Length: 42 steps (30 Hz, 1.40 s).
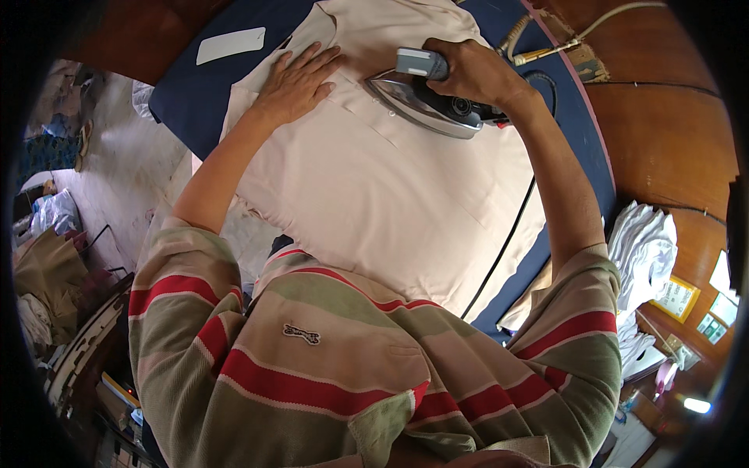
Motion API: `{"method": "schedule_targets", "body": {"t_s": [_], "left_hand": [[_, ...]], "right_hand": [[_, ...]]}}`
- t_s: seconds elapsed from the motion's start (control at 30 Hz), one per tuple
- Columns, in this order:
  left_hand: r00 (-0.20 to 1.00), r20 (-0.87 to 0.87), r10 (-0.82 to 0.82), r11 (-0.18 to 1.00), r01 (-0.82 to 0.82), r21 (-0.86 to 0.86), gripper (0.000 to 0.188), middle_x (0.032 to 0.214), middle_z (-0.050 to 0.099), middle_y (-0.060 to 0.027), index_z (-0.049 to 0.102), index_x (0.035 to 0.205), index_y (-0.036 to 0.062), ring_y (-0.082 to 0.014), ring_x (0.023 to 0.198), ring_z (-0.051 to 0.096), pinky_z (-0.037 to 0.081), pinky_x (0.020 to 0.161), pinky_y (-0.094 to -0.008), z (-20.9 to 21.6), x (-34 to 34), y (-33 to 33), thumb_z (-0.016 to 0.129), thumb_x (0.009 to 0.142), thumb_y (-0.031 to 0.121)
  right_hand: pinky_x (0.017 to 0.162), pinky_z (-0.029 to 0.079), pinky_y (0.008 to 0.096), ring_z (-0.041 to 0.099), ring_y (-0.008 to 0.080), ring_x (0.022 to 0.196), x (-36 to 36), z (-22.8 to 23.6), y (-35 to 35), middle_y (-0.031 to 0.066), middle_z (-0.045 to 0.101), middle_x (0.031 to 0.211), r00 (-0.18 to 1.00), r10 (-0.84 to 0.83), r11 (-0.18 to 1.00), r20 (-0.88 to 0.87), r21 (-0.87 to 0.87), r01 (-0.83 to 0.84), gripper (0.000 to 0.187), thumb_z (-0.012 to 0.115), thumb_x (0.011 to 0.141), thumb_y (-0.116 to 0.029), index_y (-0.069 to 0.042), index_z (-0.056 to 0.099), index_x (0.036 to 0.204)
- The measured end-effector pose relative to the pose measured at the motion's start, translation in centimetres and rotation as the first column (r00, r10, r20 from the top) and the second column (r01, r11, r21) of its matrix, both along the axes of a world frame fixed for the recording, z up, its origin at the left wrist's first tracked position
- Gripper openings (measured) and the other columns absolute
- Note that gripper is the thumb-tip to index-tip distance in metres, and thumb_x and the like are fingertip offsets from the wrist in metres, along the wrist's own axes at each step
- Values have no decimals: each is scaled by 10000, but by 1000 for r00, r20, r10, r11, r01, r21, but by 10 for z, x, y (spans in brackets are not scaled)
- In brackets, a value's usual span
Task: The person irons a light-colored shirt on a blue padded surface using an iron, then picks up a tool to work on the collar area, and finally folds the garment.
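Striped shirt (312,382) cloth in olive, cream and red, worn by the person, lies nearest the lens, with both forearms reaching away from it. The fingers of the left hand (300,84) are straight and a little spread, palm down on the upper left part of a pale pink garment (351,187), pinching nothing. The right hand (472,74) has its fingers curled around the handle of an iron (437,113); their tips are largely hidden, so how tightly they press cannot be told. The iron's nose points up and left, beside a seam with small buttons; whether its whole sole touches the cloth is unclear. Pressing this panel seems to be the step in hand, and the next move would likely call for the left palm to hold the fabric taut while the iron glides clear of those fingers and around the buttons. Beneath the garment is a counter (183,97) covered in navy cloth, with a blank white card (230,46) near its upper left edge. A black cord (503,242) crosses the garment's right side. Farther out, white clothes (644,249) hang at the right.
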State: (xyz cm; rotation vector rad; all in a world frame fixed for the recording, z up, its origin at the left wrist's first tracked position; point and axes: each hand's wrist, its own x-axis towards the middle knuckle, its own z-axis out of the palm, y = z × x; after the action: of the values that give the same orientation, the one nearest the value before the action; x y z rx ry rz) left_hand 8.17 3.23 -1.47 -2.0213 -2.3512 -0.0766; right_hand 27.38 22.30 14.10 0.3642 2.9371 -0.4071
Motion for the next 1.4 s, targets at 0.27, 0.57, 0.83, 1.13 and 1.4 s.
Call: {"method": "schedule_targets", "body": {"t_s": [0.27,0.57,0.83,1.13,1.4], "left_hand": [[998,49,-29,999,30,-19,500,1498,214,67,257,1431,256,-163,1386,168,120,1122,-448,3,-9,-3,390,952,311],[1000,-4,-4,1000,4,28,482,1487,229,101,266,1424,270,-143,1382,172,135,1122,-444,2,-9,0,358,957,347],[1000,-19,2,1000,-3,-8,496,1490,219,105,240,1432,283,-144,1380,177,135,1123,-437,3,-9,0,367,955,340],[1000,20,0,1000,0,-4,511,1495,214,81,245,1434,271,-151,1382,176,141,1122,-447,3,-8,0,390,945,305],[1000,-4,8,1000,-8,-2,493,1481,247,97,256,1430,282,-153,1376,196,158,1118,-438,1,-10,0,378,955,338]], "right_hand": [[686,522,374,651,291,714,-13,-11,17,144,662,768,985,161,986,68,41,-164,368,639,703,-174,-107,597,1062],[681,537,346,659,258,719,-28,-11,30,100,672,828,943,325,940,69,85,-330,396,687,664,-146,-102,593,1046],[716,537,336,652,267,783,-10,-8,45,93,670,908,921,388,921,46,30,-389,410,702,643,-104,-85,607,1042],[743,545,323,660,247,806,-17,-14,46,89,667,947,890,436,888,134,100,-449,422,736,637,-117,-72,618,1039],[739,544,314,661,238,808,-18,-12,48,93,670,945,838,527,835,140,98,-542,452,750,620,-117,-91,620,1052]]}}
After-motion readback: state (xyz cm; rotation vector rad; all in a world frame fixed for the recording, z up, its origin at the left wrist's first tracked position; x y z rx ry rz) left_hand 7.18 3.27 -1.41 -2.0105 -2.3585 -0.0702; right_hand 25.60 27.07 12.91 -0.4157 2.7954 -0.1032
